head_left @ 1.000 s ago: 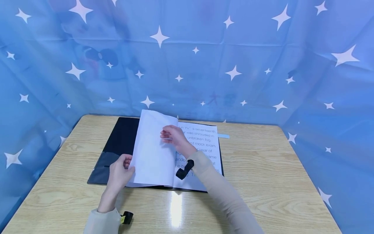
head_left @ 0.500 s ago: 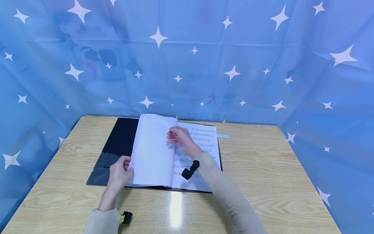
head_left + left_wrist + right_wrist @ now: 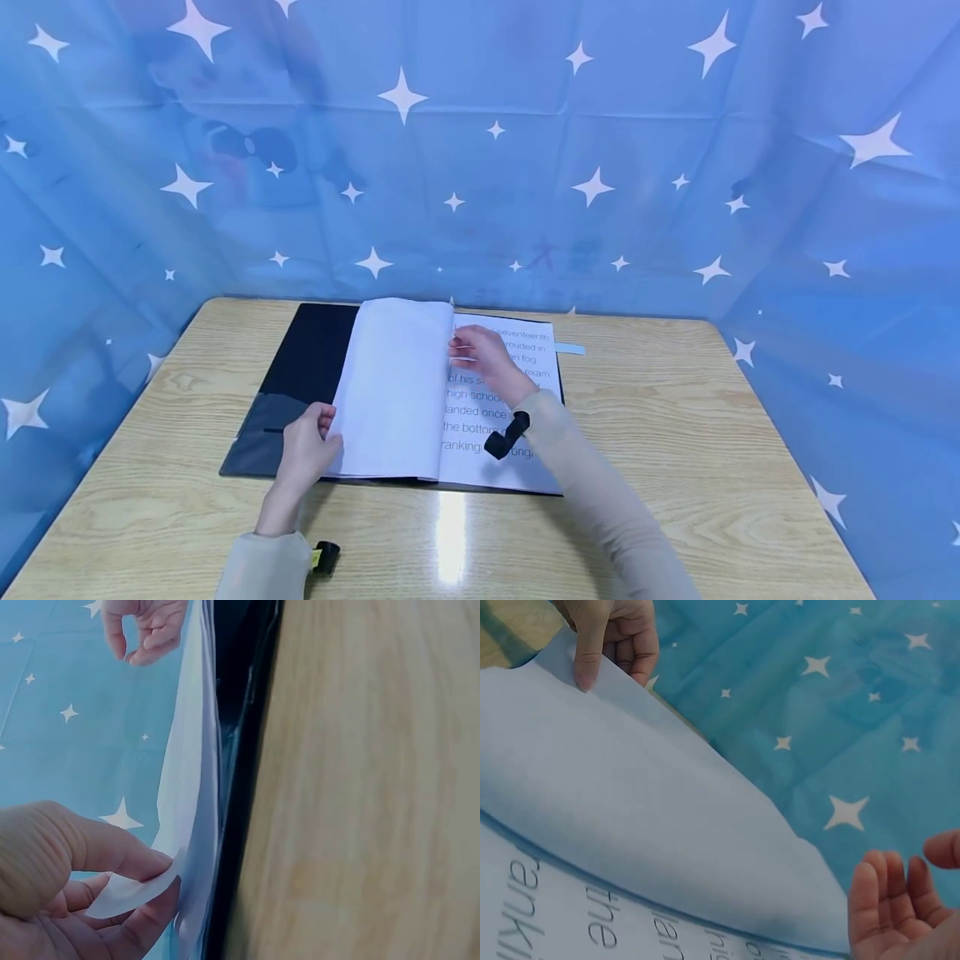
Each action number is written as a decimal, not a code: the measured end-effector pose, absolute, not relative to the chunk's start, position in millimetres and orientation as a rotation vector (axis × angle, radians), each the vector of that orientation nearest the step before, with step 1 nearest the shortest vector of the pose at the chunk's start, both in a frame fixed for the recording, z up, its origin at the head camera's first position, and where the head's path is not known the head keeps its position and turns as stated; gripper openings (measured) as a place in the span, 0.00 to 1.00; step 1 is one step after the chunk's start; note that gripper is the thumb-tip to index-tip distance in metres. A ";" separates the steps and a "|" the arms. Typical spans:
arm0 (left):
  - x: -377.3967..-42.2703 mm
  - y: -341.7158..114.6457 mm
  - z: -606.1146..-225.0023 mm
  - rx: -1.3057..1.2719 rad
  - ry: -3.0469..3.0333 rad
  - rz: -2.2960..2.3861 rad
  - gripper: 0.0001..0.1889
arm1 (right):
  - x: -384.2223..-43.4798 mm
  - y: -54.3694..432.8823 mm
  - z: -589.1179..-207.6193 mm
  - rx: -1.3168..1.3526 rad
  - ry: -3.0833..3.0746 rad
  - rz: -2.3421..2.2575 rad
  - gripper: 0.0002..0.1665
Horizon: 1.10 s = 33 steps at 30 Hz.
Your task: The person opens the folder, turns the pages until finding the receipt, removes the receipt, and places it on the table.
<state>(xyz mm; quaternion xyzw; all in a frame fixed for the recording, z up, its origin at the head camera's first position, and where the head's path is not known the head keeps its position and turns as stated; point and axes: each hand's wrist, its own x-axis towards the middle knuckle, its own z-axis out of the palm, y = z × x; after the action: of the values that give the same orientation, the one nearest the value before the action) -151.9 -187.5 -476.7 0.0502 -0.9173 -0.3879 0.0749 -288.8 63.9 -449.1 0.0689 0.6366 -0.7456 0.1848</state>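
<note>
A black folder point(image 3: 318, 337) lies spread on the table with white pages bound in it. The blank left page point(image 3: 393, 383) rises at its outer side, where my left hand point(image 3: 307, 442) pinches the lower left corner between thumb and fingers; the left wrist view shows that corner bent up. My right hand point(image 3: 487, 358) hovers over the inner edge of the printed right page point(image 3: 480, 467), near the fold. Its fingers are loosely bent and hold nothing, as the right wrist view shows. It hides some of the large printed lines.
A light blue tab point(image 3: 570, 348) sticks out past the folder's right edge. The folder rests near the far edge of a wooden table point(image 3: 675, 433). Behind and beside the table hangs a blue curtain point(image 3: 480, 225) with white stars. Each sleeve carries a black wrist mount.
My right hand has moved right, from over the blank page to the fold and the printed page. The blank page has sunk lower. My left hand keeps its pinch at the corner.
</note>
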 end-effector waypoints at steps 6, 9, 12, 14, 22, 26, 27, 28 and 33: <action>-153.9 -188.5 -480.7 0.152 -2.765 -1.179 0.15 | -291.6 79.0 -451.7 0.230 1.818 -2.095 0.24; -154.9 -189.0 -482.6 0.152 -2.768 -1.173 0.15 | -292.9 87.3 -453.3 0.253 1.822 -2.094 0.24; -155.6 -189.2 -483.5 0.154 -2.775 -1.169 0.15 | -293.5 94.9 -453.5 0.264 1.839 -2.081 0.24; -155.7 -189.5 -483.8 0.155 -2.783 -1.164 0.15 | -293.3 99.5 -452.9 0.275 1.854 -2.070 0.24; -155.7 -190.1 -483.1 0.173 -2.829 -1.124 0.15 | -295.3 119.2 -454.4 0.292 1.882 -2.062 0.25; -155.9 -190.4 -481.8 0.193 -2.856 -1.111 0.16 | -297.3 131.5 -456.4 0.314 1.892 -2.055 0.25; -155.8 -190.6 -481.7 0.198 -2.861 -1.109 0.16 | -297.8 134.5 -456.6 0.319 1.891 -2.058 0.25; -155.7 -190.7 -481.4 0.204 -2.864 -1.108 0.16 | -298.2 137.2 -456.4 0.323 1.894 -2.057 0.25; -155.4 -190.8 -480.8 0.219 -2.864 -1.083 0.19 | -301.5 150.5 -454.5 0.343 1.896 -2.079 0.25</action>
<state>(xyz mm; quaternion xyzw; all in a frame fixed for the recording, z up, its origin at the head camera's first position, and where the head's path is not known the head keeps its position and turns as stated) -155.4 -190.8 -480.8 0.0713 -0.9323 -0.3527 0.0358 -301.5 150.5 -454.5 0.1196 0.6611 -0.7247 0.1529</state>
